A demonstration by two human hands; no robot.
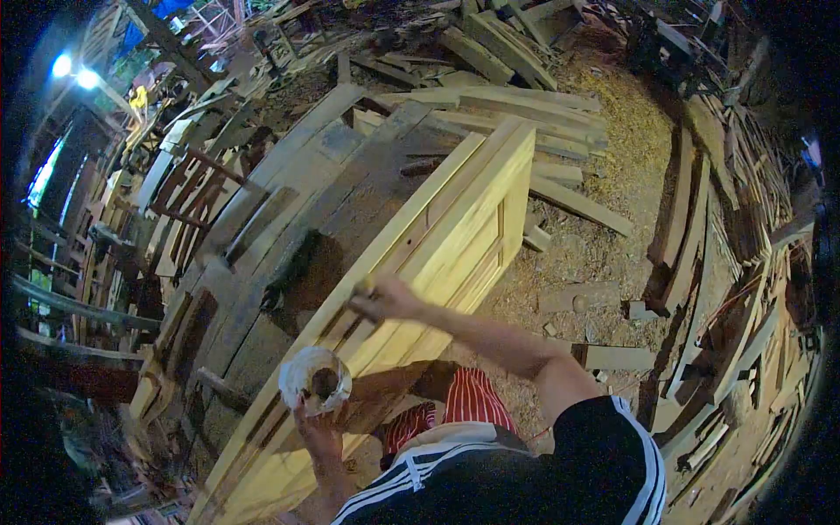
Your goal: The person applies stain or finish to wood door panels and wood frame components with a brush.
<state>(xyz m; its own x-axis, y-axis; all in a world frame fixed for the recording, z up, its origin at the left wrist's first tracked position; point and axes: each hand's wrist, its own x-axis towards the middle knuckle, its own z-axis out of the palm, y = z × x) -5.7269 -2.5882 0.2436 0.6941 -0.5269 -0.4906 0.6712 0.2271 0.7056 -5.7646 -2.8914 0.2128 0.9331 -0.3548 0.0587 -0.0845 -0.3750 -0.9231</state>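
A long pale wooden door (455, 236) with recessed panels stands on its edge, slanting from the lower left to the upper centre. My left hand (322, 429) holds a round whitish container (302, 372) from below, beside the door's upper edge; dark contents show inside it. Over the door's edge, to the right of the container, my right hand (391, 300) is closed around something small and brownish that is too blurred to name.
A dusty wooden workbench (341, 179) lies beyond the door, with a dark object (291, 267) on it. Planks (507, 52) are piled at the top, and more timber (709, 219) lines the right. Sawdust (634, 131) covers the floor.
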